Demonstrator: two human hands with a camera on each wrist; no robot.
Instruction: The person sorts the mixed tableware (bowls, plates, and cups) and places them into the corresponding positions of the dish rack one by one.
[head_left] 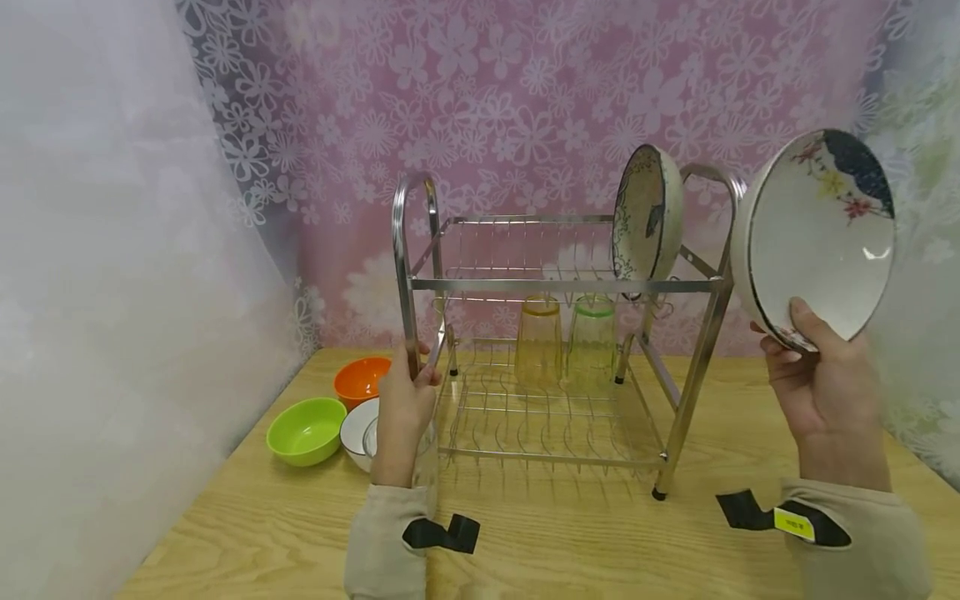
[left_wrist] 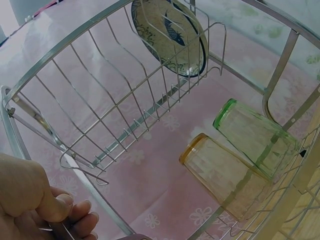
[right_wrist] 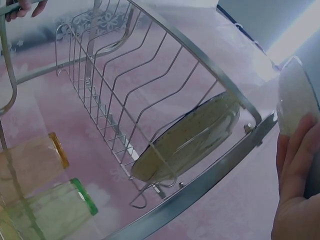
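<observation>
1. Care seems to matter most: the flower bowl [head_left: 819, 242] looks slippery, so the right hand [head_left: 834, 392] needs a firm pinch.
2. It looks best to line its edge up with the wires of the top shelf [head_left: 525, 285] and go slowly, so it doesn't bump the other bowl [head_left: 649, 218] standing on its side there.
3. The left hand [head_left: 403, 408] holds the rack [head_left: 692, 392] by its left post, which should help stop wobbles.
4. The right grip pinches the flower bowl's bottom edge, thumb inside, fingers behind. Most of the bowl sticks up above the thumb.
5. The flower bowl is in the air, near the rack's right end.
</observation>
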